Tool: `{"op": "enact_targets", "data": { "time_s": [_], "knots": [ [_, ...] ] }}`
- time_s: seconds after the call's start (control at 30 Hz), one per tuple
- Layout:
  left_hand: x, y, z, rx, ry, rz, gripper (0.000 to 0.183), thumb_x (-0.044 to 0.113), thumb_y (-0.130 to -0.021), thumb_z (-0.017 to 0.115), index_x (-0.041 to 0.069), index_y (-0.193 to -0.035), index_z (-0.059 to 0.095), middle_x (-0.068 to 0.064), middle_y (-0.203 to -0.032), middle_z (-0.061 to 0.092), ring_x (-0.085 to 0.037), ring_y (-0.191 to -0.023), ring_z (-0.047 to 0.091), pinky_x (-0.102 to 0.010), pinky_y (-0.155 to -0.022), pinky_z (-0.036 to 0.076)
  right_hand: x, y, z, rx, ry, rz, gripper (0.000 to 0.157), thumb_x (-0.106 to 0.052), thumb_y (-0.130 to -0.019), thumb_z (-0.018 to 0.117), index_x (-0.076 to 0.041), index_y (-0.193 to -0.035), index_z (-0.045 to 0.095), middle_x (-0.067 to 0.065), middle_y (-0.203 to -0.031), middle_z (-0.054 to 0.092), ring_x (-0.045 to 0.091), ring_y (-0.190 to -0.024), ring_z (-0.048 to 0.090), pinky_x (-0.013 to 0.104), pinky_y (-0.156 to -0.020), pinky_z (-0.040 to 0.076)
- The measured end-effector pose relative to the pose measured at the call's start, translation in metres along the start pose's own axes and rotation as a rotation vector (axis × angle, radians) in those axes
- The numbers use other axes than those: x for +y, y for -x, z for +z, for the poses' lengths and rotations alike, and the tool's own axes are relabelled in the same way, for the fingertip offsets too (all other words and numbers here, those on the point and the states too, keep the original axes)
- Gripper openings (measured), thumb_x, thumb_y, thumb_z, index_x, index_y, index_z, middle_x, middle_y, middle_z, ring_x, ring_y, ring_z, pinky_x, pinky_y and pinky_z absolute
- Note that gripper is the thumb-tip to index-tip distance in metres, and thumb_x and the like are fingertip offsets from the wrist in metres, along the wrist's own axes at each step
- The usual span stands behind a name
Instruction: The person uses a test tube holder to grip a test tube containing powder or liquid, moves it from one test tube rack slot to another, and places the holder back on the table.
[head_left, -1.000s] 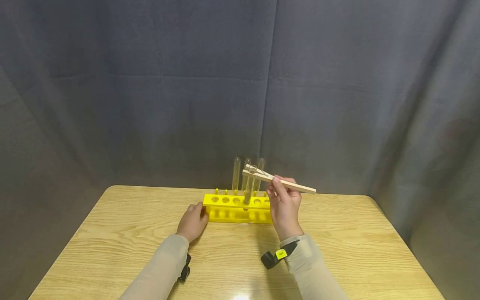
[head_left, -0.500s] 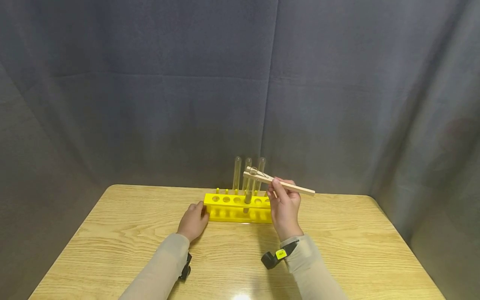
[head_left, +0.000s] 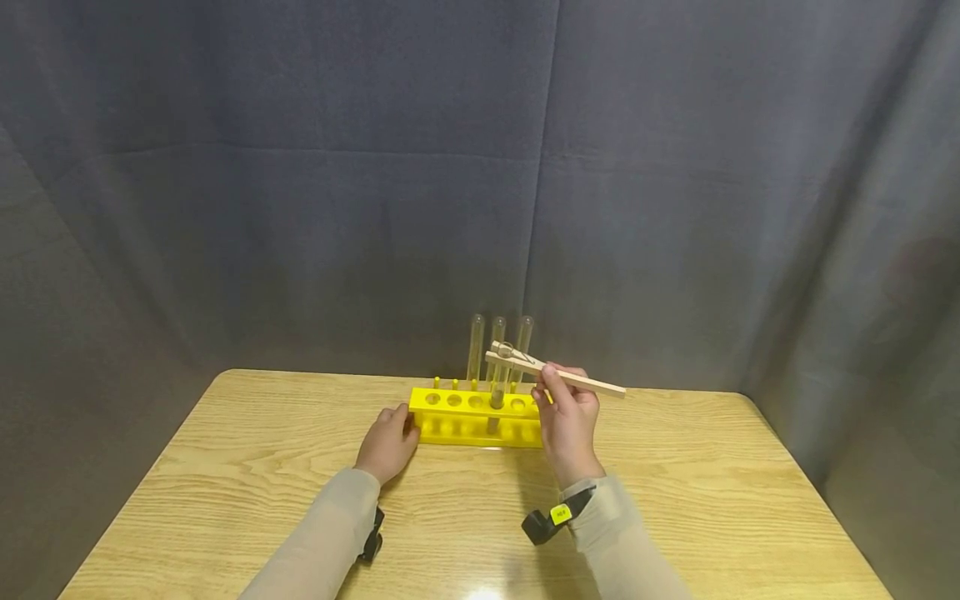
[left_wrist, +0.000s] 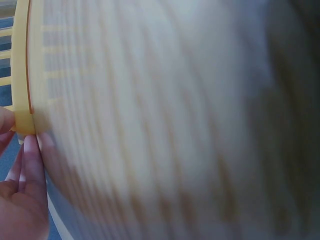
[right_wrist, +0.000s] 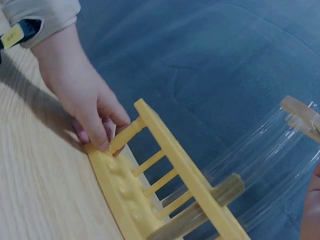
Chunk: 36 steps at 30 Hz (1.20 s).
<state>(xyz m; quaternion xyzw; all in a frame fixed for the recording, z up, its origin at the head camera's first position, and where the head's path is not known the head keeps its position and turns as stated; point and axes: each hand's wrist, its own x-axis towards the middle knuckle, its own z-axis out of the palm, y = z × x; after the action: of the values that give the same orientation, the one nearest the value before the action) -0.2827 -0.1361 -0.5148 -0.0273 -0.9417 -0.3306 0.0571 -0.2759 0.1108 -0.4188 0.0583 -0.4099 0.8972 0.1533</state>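
My left hand [head_left: 387,446] grips the left end of a yellow test tube rack [head_left: 450,410]; in the right wrist view its thumb and fingers [right_wrist: 100,127] close around the end post. With my right hand [head_left: 570,425] I pinch a wooden test tube holder [head_left: 532,367], clamped near the mouth of a glass test tube [head_left: 500,377]. That tube stands in a hole of the rack, passing through the top plate. Greyish-brown contents [right_wrist: 227,190] fill its lower part. The left wrist view catches only the rack's end [left_wrist: 21,60] and my left fingers [left_wrist: 32,165].
Behind the held tube, three glass tubes [head_left: 476,346] stand rounded end up on the rack's back pegs. Other holes of the rack hold nothing. The wood-grain table [head_left: 247,467] ends at a dark grey curtain [head_left: 360,250].
The holder and its test tube have come down a little, the tube sinking deeper through the rack's hole. My left hand keeps its grip on the rack's end.
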Motion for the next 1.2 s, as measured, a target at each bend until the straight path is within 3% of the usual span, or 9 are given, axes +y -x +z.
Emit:
{"op": "enact_targets", "data": {
  "time_s": [0.17,0.33,0.53,0.7,0.93,1.2],
  "knots": [
    [0.001,0.002,0.000,0.028,0.003,0.027,0.045,0.012,-0.100,0.059,-0.007,-0.140,0.050,-0.023,-0.118,0.057,-0.040,-0.109,0.062,-0.052,-0.099,0.050,0.002,0.001,-0.005,-0.047,0.033,-0.006,0.006,-0.006,-0.097,0.068,-0.004,-0.091,0.066,0.004,-0.085,0.068,0.013,-0.077,0.060,0.021,-0.066,0.052],
    [0.000,0.001,0.000,0.027,0.017,0.019,0.046,0.013,-0.100,0.059,-0.007,-0.141,0.049,-0.024,-0.120,0.057,-0.041,-0.110,0.062,-0.053,-0.100,0.049,0.004,0.002,-0.009,-0.086,0.143,-0.035,0.006,-0.007,-0.098,0.066,-0.003,-0.099,0.063,0.006,-0.087,0.065,0.013,-0.073,0.058,0.021,-0.067,0.053],
    [-0.002,-0.001,0.003,0.008,-0.001,-0.005,0.047,0.016,-0.102,0.058,-0.005,-0.144,0.048,-0.022,-0.121,0.056,-0.039,-0.110,0.062,-0.051,-0.100,0.050,0.005,0.002,-0.010,-0.031,0.280,-0.068,0.008,-0.004,-0.096,0.069,-0.011,-0.096,0.067,0.004,-0.092,0.066,0.010,-0.071,0.059,0.019,-0.069,0.055],
    [-0.001,0.000,0.004,-0.003,-0.003,-0.015,0.052,0.017,-0.102,0.058,-0.007,-0.147,0.044,-0.023,-0.124,0.055,-0.039,-0.113,0.061,-0.052,-0.102,0.049,0.005,0.002,-0.012,-0.004,0.318,-0.110,0.008,-0.003,-0.091,0.075,-0.007,-0.096,0.071,0.006,-0.094,0.069,0.012,-0.070,0.062,0.019,-0.068,0.055],
    [0.002,0.000,0.002,0.004,-0.012,-0.016,0.050,0.015,-0.102,0.058,-0.007,-0.145,0.045,-0.024,-0.124,0.055,-0.040,-0.114,0.060,-0.052,-0.103,0.048,0.003,0.002,-0.013,-0.011,0.349,-0.120,0.013,0.002,-0.090,0.074,0.001,-0.103,0.070,0.003,-0.097,0.071,0.013,-0.074,0.066,0.021,-0.071,0.058],
    [0.005,0.003,-0.001,-0.007,-0.027,-0.010,0.050,0.014,-0.103,0.057,-0.008,-0.146,0.044,-0.025,-0.125,0.055,-0.041,-0.114,0.061,-0.053,-0.103,0.048,0.002,0.001,-0.014,0.009,0.396,-0.092,0.006,-0.005,-0.091,0.076,-0.008,-0.094,0.071,0.002,-0.097,0.073,0.016,-0.079,0.069,0.022,-0.076,0.057]
  ]
}}
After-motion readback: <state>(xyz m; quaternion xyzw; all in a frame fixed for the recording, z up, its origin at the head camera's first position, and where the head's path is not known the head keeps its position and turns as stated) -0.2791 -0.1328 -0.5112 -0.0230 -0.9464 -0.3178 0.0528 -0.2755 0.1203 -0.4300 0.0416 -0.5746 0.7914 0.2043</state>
